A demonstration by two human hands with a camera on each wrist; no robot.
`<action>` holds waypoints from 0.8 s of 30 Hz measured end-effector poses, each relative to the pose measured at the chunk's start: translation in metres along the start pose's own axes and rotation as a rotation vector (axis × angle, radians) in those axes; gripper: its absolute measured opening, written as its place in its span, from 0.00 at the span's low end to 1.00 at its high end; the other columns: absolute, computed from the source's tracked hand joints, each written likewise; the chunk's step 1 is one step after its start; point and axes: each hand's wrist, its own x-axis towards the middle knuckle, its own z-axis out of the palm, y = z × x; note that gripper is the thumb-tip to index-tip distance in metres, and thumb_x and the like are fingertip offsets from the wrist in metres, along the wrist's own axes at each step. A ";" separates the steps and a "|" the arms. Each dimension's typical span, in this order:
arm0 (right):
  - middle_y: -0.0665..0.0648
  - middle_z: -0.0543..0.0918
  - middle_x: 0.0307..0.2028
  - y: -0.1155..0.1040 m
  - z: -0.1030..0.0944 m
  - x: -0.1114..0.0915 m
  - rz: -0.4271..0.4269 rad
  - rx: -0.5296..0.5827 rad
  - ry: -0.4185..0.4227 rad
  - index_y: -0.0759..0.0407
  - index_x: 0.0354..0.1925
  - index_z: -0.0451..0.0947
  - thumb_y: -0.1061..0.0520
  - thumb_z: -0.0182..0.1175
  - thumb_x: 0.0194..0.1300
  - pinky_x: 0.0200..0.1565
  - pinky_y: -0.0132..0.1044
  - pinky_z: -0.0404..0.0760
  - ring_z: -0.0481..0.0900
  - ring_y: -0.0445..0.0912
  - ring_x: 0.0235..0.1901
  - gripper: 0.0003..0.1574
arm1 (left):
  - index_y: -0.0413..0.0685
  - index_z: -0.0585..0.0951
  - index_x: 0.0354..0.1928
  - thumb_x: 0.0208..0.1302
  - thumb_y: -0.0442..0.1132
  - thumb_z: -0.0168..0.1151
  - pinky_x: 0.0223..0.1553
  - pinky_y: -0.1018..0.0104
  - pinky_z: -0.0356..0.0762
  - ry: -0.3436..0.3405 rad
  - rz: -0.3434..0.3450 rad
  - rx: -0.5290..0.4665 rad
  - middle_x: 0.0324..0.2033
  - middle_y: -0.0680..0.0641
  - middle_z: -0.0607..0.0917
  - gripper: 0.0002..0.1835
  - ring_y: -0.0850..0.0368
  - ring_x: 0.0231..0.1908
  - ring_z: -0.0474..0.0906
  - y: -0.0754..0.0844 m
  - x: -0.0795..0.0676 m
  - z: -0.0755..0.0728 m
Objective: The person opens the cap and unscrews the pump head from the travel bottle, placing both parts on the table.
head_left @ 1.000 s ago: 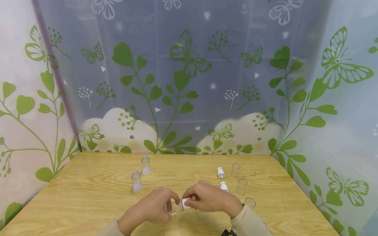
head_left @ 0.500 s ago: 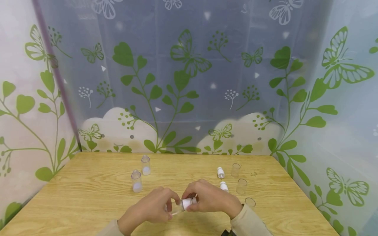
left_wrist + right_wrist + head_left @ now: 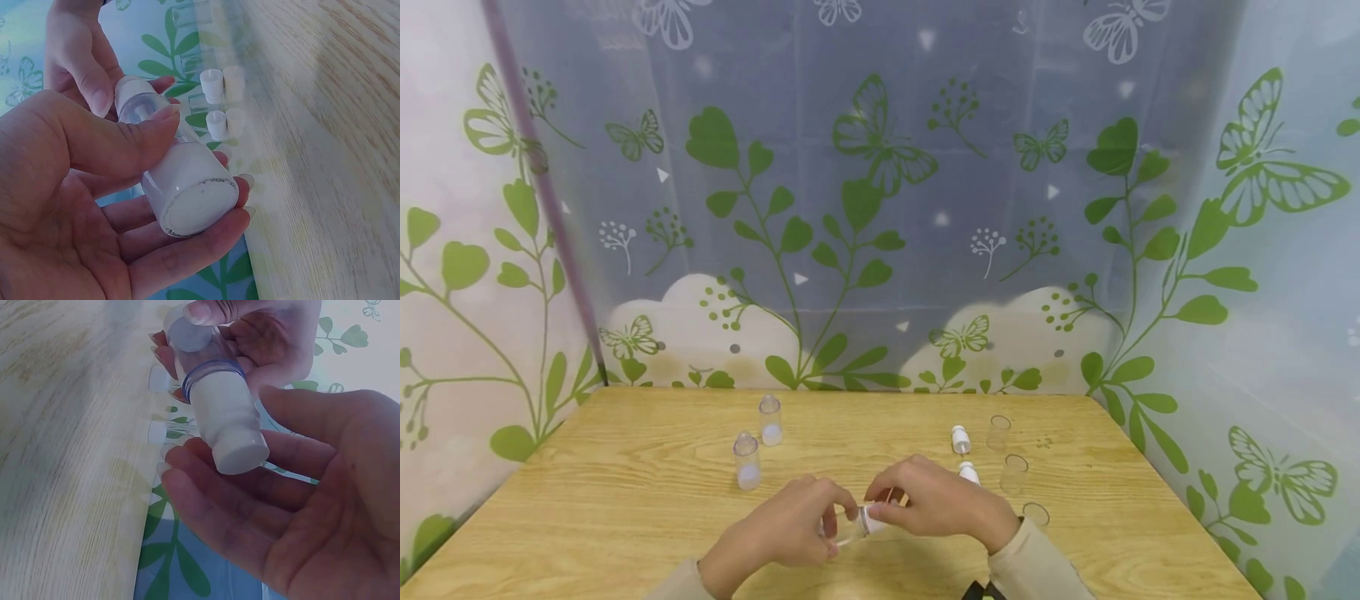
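Both hands hold a small clear bottle [image 3: 848, 530] with a white base and a white top, tilted above the table. My left hand [image 3: 793, 521] grips its clear body; in the left wrist view the thumb lies over the bottle [image 3: 190, 187] and the fingers lie under it. At the other end, my right hand [image 3: 928, 504] has thumb and fingers around the white top [image 3: 228, 419]. The right wrist view shows that top seated against the blue-tinted rim of the body. Part of the bottle is hidden behind fingers in the head view.
Two capped clear bottles, one nearer [image 3: 747, 462] and one farther [image 3: 771, 422], stand left on the wooden table [image 3: 625, 500]. To the right are two white tops, a far one [image 3: 960, 439] and a near one [image 3: 969, 474], beside three clear covers [image 3: 1013, 475]. A patterned curtain [image 3: 880, 250] surrounds the table.
The right hand's fingers spread along the white top half a second ago and now sit closer together near the rim again. The left hand keeps its hold on the body.
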 end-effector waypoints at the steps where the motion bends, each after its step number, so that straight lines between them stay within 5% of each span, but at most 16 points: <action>1: 0.53 0.91 0.46 0.000 -0.001 0.000 -0.005 -0.003 -0.001 0.57 0.51 0.86 0.54 0.58 0.77 0.43 0.24 0.83 0.85 0.33 0.41 0.14 | 0.46 0.87 0.45 0.46 0.27 0.71 0.29 0.72 0.76 -0.001 0.001 0.000 0.27 0.48 0.88 0.20 0.68 0.24 0.76 0.000 0.000 0.000; 13: 0.53 0.92 0.41 0.001 -0.002 -0.002 0.016 0.059 -0.030 0.58 0.49 0.87 0.57 0.57 0.78 0.39 0.23 0.83 0.87 0.35 0.30 0.13 | 0.46 0.88 0.45 0.45 0.26 0.72 0.28 0.72 0.76 -0.002 0.002 -0.001 0.26 0.50 0.87 0.21 0.69 0.24 0.76 0.001 0.000 0.000; 24: 0.49 0.91 0.42 0.002 0.000 0.000 0.006 0.017 -0.010 0.54 0.46 0.88 0.58 0.67 0.70 0.40 0.23 0.82 0.83 0.29 0.38 0.07 | 0.45 0.88 0.45 0.44 0.25 0.73 0.29 0.72 0.76 0.004 0.008 0.009 0.26 0.51 0.87 0.21 0.68 0.25 0.77 0.002 0.000 0.001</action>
